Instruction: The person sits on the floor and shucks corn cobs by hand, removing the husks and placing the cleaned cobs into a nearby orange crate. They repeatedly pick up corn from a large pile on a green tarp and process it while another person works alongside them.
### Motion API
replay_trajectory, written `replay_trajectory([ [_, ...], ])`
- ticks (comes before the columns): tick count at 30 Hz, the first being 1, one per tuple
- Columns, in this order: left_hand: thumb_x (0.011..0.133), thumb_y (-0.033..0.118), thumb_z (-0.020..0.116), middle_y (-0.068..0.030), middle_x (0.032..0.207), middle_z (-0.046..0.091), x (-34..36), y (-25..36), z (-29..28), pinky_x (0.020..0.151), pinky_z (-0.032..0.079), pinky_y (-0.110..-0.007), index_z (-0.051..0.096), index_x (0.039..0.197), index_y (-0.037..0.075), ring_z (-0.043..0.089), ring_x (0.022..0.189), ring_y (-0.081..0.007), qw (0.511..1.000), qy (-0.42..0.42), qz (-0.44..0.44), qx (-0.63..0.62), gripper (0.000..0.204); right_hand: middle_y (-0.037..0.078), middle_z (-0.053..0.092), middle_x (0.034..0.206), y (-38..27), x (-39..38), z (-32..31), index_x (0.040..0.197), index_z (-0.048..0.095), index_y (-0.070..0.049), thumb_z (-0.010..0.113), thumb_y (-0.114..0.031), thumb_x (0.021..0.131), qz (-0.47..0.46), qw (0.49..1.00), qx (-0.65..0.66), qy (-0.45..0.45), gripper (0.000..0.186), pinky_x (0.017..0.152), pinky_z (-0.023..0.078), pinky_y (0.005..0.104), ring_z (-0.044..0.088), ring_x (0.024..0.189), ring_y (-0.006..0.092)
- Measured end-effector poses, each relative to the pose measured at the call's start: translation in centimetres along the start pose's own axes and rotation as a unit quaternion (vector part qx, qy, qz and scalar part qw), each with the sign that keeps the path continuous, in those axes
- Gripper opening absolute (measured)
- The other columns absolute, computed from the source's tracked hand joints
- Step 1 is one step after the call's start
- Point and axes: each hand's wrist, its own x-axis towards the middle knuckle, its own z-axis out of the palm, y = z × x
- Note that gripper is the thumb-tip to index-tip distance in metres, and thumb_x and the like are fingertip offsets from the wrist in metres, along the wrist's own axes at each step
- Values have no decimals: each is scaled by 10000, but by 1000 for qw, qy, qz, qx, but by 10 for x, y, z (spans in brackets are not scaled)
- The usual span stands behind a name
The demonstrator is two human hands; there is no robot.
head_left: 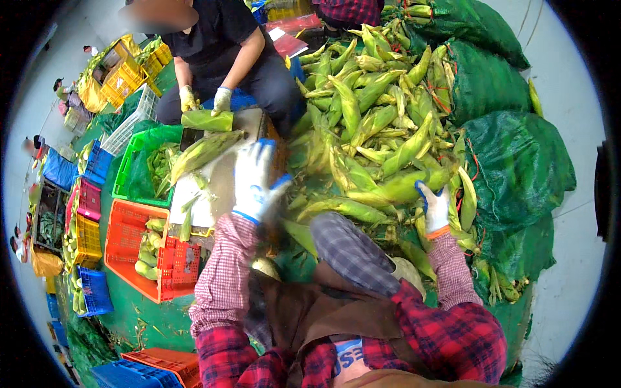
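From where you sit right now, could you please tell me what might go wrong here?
Two risks, as I judge it. The right hand is at one end of a large husk-covered ear in the loose corn heap; pulling that ear out could set neighbouring ears sliding. The left hand, fingers spread, is close to the co-worker's gloved hands, which are at another ear; reaching further that way might bump them.

Blue capital letters (347, 359) on the wearer's white shirt (350, 344), small blue mark (257, 193) on the left glove (253, 178), too blurred to read
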Motion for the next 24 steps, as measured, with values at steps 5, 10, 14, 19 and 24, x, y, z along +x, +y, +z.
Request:
replay_trajectory([
  [5, 649, 506, 852, -216, 1475, 436, 1, 58, -8, 1188, 264, -537, 396, 1482, 22, 380, 1387, -415, 992, -51, 98, -56, 1066, 28, 668, 1118, -13, -27, 78, 1201, 688, -107, 727, -207, 894, 123, 972, 196, -30, 325, 814, 516, 317, 651, 1044, 160],
  [10, 606, 445, 886, -230, 1412, 506, -15, 63, 8, 1121, 376, -488, 385, 1485, 22, 483, 1304, -414, 975, -105, 78, -177, 1096, 92, 704, 1104, -13, -76, 150, 1199, 627, 13, 754, -122, 879, 140, 932, 293, -159, 370, 930, 531, 340, 680, 989, 201],
  [14, 621, 319, 858, -188, 1330, 571, -31, 41, 9, 1042, 455, -442, 438, 1432, 40, 551, 1214, -370, 977, -170, -10, -129, 954, 171, 642, 1288, 38, -63, 146, 1280, 602, -12, 753, -240, 877, 39, 946, 23, -321, 486, 1024, 477, 366, 611, 1185, 288],
  [19, 612, 205, 823, -177, 1232, 608, -23, -16, -17, 988, 480, -436, 505, 1375, 76, 587, 1126, -369, 980, -179, -82, 22, 837, 214, 586, 1376, 144, -19, 29, 1368, 547, -10, 726, -548, 801, 12, 776, -517, -361, 802, 1063, 449, 406, 560, 1261, 374],
  [24, 625, 253, 835, -161, 1200, 609, -37, -69, -5, 1002, 470, -443, 499, 1372, 90, 579, 1119, -357, 967, -209, -108, 96, 835, 205, 532, 1442, 240, -21, -109, 1459, 454, -49, 697, -593, 807, 231, 514, -714, -416, 884, 1115, 407, 435, 483, 1357, 364],
])
